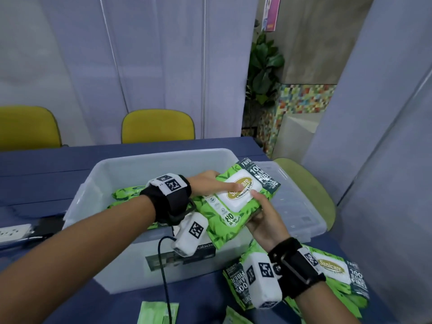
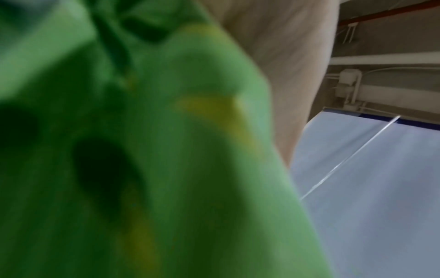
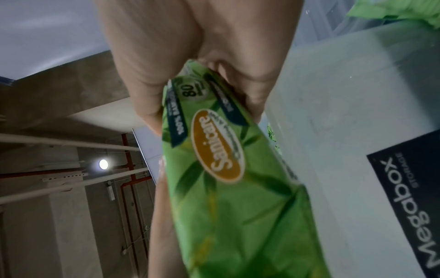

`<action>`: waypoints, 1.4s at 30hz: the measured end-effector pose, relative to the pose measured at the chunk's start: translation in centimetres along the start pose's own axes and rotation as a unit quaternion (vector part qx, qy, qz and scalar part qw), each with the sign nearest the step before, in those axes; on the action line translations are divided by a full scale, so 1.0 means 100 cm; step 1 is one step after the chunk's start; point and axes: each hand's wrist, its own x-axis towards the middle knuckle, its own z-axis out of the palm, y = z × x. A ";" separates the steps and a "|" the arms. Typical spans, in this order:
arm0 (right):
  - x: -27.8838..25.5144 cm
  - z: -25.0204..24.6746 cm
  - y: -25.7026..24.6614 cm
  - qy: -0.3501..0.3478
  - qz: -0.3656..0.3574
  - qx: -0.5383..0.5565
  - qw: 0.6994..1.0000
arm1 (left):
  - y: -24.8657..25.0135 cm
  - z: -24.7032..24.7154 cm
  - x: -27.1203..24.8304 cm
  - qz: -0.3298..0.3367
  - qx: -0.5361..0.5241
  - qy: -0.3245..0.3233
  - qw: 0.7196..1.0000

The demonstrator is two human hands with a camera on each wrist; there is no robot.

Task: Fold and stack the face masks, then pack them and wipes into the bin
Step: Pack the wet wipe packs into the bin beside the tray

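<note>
A green pack of Sanicare cleansing wipes point(image 1: 236, 202) is held over the right front corner of the translucent white bin point(image 1: 121, 169). My left hand point(image 1: 210, 184) grips its far left edge, thumb on the white flap. My right hand point(image 1: 261, 213) holds the near right edge, thumb on top and fingers beneath. The same pack point(image 3: 228, 178) fills the right wrist view, pinched by the right hand point(image 3: 190, 79). The left wrist view is mostly blurred green pack point(image 2: 142, 150). More green packs point(image 1: 127, 191) lie inside the bin. Folded green masks point(image 1: 156, 312) lie at the table's front edge.
More wipes packs point(image 1: 341, 277) are piled on the blue table point(image 1: 46, 169) right of the bin, under my right wrist. The bin's clear lid point(image 1: 297, 206) lies at its right. A power strip point(image 1: 14, 232) sits at the left. Yellow chairs point(image 1: 157, 125) stand behind the table.
</note>
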 end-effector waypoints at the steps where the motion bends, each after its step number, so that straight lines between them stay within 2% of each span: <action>1: 0.000 -0.001 0.001 -0.013 -0.001 0.002 1.000 | 0.003 -0.004 -0.004 0.005 0.017 0.010 1.000; 6: 0.006 -0.007 0.006 -0.018 -0.011 -0.035 0.999 | 0.018 -0.046 -0.031 0.019 0.079 0.079 0.993; 9: 0.007 -0.009 0.004 -0.033 -0.007 -0.045 0.998 | 0.019 -0.080 -0.047 0.023 0.120 0.148 0.981; 11: 0.007 -0.010 0.004 -0.044 -0.019 -0.041 0.998 | 0.014 -0.101 -0.054 0.021 0.152 0.166 0.974; 13: 0.007 -0.010 0.006 -0.074 -0.058 -0.096 0.991 | 0.003 -0.116 -0.058 0.007 0.188 0.161 0.969; 14: 0.006 -0.011 0.008 -0.099 -0.093 -0.167 0.977 | -0.005 -0.121 -0.058 -0.004 0.214 0.156 0.964; 15: 0.005 -0.011 0.011 -0.127 -0.132 -0.268 0.946 | -0.016 -0.124 -0.056 -0.017 0.243 0.150 0.958; 16: 0.004 -0.012 0.015 -0.148 -0.170 -0.380 0.897 | -0.027 -0.126 -0.054 -0.029 0.273 0.143 0.951; 18: 0.004 -0.018 0.024 -0.177 -0.239 -0.577 0.760 | -0.051 -0.126 -0.046 -0.063 0.320 0.118 0.938; 19: 0.005 -0.023 0.030 -0.193 -0.269 -0.644 0.689 | -0.063 -0.124 -0.043 -0.080 0.335 0.104 0.933; 20: 0.006 -0.027 0.035 -0.207 -0.291 -0.687 0.633 | -0.074 -0.123 -0.040 -0.093 0.348 0.091 0.929; 21: 0.008 -0.032 0.039 -0.210 -0.313 -0.710 0.595 | -0.085 -0.121 -0.037 -0.105 0.357 0.078 0.925; 22: 0.009 -0.034 0.042 -0.208 -0.329 -0.722 0.572 | -0.095 -0.120 -0.034 -0.113 0.367 0.067 0.921; 25: 0.008 -0.032 0.043 -0.192 -0.360 -0.724 0.556 | -0.123 -0.118 -0.027 -0.143 0.397 0.041 0.906; 31: 0.010 -0.030 0.046 -0.163 -0.379 -0.741 0.530 | -0.157 -0.120 -0.017 -0.197 0.461 -0.001 0.866; 35: 0.011 -0.030 0.047 -0.153 -0.378 -0.751 0.520 | -0.169 -0.108 -0.008 -0.193 0.494 -0.049 0.847; 40: 0.012 -0.034 0.048 -0.160 -0.372 -0.752 0.520 | -0.190 -0.083 0.005 -0.180 0.570 -0.100 0.796; 42: 0.013 -0.036 0.049 -0.162 -0.380 -0.748 0.520 | -0.199 -0.075 0.005 -0.175 0.599 -0.100 0.775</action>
